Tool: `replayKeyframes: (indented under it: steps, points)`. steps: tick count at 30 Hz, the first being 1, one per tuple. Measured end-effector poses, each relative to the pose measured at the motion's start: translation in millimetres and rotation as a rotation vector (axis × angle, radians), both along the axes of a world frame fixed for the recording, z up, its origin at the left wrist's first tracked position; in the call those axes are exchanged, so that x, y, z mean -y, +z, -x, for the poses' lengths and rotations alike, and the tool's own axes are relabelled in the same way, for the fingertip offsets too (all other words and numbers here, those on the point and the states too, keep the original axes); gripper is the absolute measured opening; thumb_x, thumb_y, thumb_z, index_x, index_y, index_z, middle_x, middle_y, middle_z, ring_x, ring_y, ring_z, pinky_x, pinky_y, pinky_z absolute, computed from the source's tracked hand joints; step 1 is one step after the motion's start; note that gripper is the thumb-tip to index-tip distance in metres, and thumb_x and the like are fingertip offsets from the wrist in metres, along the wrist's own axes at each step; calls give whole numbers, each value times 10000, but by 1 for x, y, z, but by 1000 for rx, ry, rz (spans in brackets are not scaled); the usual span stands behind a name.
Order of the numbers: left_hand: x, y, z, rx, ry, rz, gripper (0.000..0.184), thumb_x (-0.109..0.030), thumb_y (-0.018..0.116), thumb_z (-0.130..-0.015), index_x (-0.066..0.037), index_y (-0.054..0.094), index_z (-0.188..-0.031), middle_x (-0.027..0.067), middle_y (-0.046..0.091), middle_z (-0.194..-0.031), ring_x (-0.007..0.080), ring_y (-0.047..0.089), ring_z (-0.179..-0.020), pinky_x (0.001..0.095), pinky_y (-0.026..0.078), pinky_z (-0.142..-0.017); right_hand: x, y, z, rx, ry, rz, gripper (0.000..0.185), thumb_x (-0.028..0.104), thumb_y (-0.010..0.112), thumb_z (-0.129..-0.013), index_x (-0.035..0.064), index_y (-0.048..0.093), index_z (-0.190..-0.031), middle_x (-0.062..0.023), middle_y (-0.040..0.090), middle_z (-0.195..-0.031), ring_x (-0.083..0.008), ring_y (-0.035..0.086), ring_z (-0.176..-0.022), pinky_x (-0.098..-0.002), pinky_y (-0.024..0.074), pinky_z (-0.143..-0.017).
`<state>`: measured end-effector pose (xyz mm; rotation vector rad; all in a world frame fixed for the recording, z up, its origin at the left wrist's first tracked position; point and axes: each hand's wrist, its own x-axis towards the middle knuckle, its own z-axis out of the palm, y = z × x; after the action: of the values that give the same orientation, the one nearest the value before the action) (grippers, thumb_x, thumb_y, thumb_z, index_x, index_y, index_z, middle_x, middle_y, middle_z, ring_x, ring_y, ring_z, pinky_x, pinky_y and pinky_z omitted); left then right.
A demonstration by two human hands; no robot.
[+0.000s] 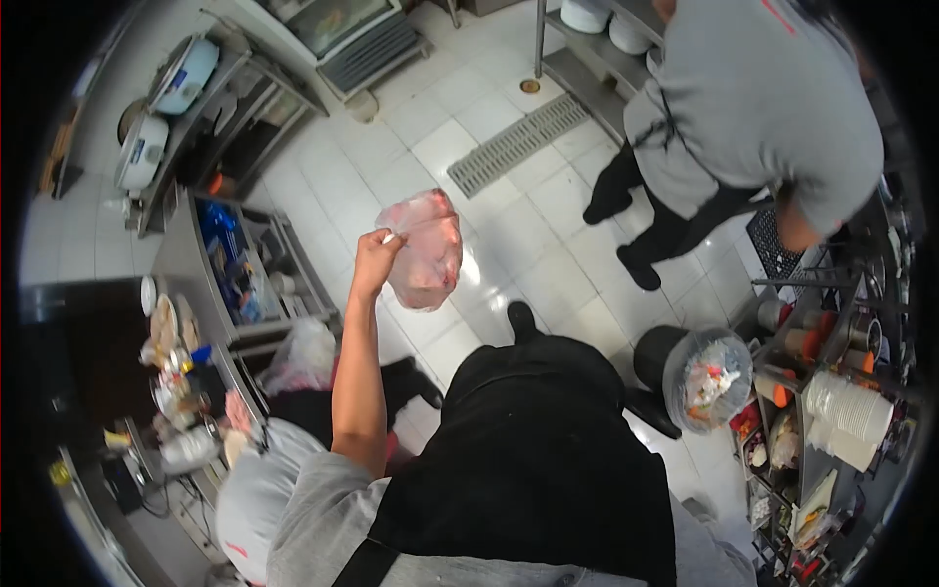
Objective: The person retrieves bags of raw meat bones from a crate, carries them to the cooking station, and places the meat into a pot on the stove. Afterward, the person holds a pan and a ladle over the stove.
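Observation:
My left hand (380, 256) is stretched out in front of me and closed on the gathered top edge of a clear plastic bag (425, 249). Pink and reddish contents, which look like raw meat, fill the bag. It hangs above the tiled floor, touching nothing else that I can see. My right hand is out of view; only grey cloth shows at the lower right of my black apron.
A co-worker in grey (743, 108) stands at upper right. A lined trash bin (706, 377) is at right, beside shelving with stacked white containers (849, 409). At left are an open drawer unit (196, 264) and another person's grey sleeve (249, 489). A floor drain grate (518, 144) lies ahead.

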<state>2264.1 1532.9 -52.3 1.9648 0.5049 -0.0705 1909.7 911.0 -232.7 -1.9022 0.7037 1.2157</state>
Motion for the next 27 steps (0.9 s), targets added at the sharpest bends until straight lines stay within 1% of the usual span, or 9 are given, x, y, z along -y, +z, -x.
replayKeyframes:
  steps: [4, 9, 12, 15, 19, 21, 22, 24, 27]
  points:
    - [-41, 13, -124, 29, -48, 47, 269, -93, 639, -784, -72, 497, -556, -62, 442, -542, 46, 353, -515, 276, 282, -459, -67, -5, -85, 4, -88, 12, 368, 257, 608, -881, -30, 640, -1108, -141, 671, -967, -222, 644, -886, -347, 527, -754]
    - [-92, -1, -272, 15, -144, 83, 276, -52, 621, -785, -98, 481, -551, -55, 462, -559, 45, 374, -511, 257, 307, -468, -153, -20, -206, 10, -265, 26, 372, 268, 614, -877, -23, 643, -1107, -142, 671, -967, -228, 645, -890, -354, 531, -752]
    - [-123, -4, -358, 13, -163, 138, 295, -73, 634, -775, -99, 461, -538, -61, 436, -549, 52, 357, -507, 268, 282, -458, -200, -26, -277, 16, -383, 45, 375, 275, 618, -874, -19, 645, -1106, -142, 671, -966, -231, 646, -892, -358, 534, -750]
    - [-140, 13, -444, 37, -174, 180, 292, -75, 638, -773, -103, 464, -540, -61, 436, -547, 51, 351, -503, 271, 273, -454, -244, -22, -330, 1, -510, 47, 378, 282, 622, -872, -15, 647, -1105, -143, 672, -965, -235, 647, -895, -363, 536, -749]
    - [-155, 41, -557, 40, -170, 124, 293, -84, 641, -777, -112, 466, -543, -69, 439, -548, 45, 349, -497, 269, 260, -450, -282, -36, -386, -49, -631, 43, 382, 291, 628, -868, -9, 650, -1104, -144, 672, -965, -240, 648, -898, -369, 540, -747]
    - [-167, 50, -613, 87, -160, 79, 295, -88, 642, -780, -118, 468, -544, -73, 442, -548, 40, 348, -493, 266, 253, -449, -287, -68, -417, -49, -612, 30, 384, 295, 630, -867, -6, 651, -1104, -144, 672, -964, -242, 648, -899, -371, 542, -746]
    - [-167, 57, -639, 97, -155, 115, 296, -90, 642, -783, -119, 469, -545, -75, 443, -548, 37, 347, -491, 264, 250, -448, -279, -110, -433, 99, -374, 34, 359, 293, 628, -869, 27, 661, -1108, -160, 667, -973, -239, 649, -858, -388, 558, -682]
    - [-173, 80, -693, 106, -157, 166, 299, -92, 642, -789, -122, 470, -547, -80, 444, -547, 32, 344, -487, 260, 245, -447, -303, -93, -520, -30, -651, -173, 349, 291, 621, -874, 12, 667, -1079, -147, 672, -954, -209, 645, -820, -347, 553, -654]
    - [-183, 103, -779, 134, -157, 183, 307, -87, 640, -796, -125, 463, -549, -75, 449, -545, 27, 337, -478, 258, 238, -441, -335, -79, -620, 61, -303, -7, 341, 324, 528, -903, 58, 653, -1077, -162, 670, -969, -276, 645, -851, -403, 533, -711]
